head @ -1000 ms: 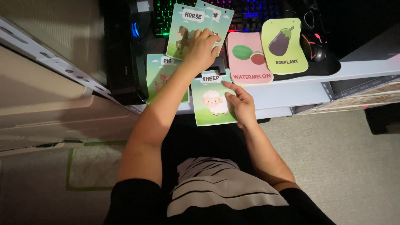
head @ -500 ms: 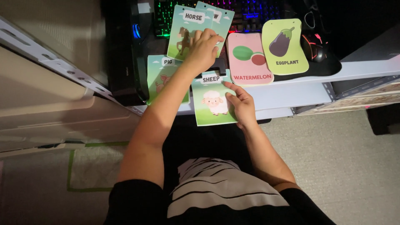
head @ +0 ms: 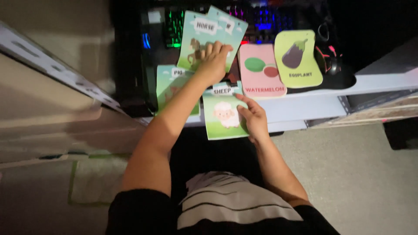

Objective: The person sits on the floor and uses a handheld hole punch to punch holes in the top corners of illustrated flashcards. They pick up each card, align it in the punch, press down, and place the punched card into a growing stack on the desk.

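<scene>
My left hand (head: 213, 63) lies flat on a green card with a brown horse (head: 197, 37), fingers spread over its lower right part. A second green card (head: 231, 27) pokes out from behind it. My right hand (head: 252, 119) rests on the right edge of a green card with a white sheep (head: 220, 117), which overhangs the desk's front edge. A green card with a pig (head: 167, 85) lies left of my forearm, partly hidden by it. To the right lie a pink card with a watermelon (head: 261, 69) and a yellow-green card with an eggplant (head: 298, 56).
A keyboard with glowing coloured keys (head: 261, 17) sits behind the cards on the white desk (head: 331, 93). A dark mouse (head: 333, 65) lies at the right. A pale cabinet (head: 48, 109) stands at the left, and grey floor shows below.
Both hands and the cards stay where they were; only the view shifts slightly.
</scene>
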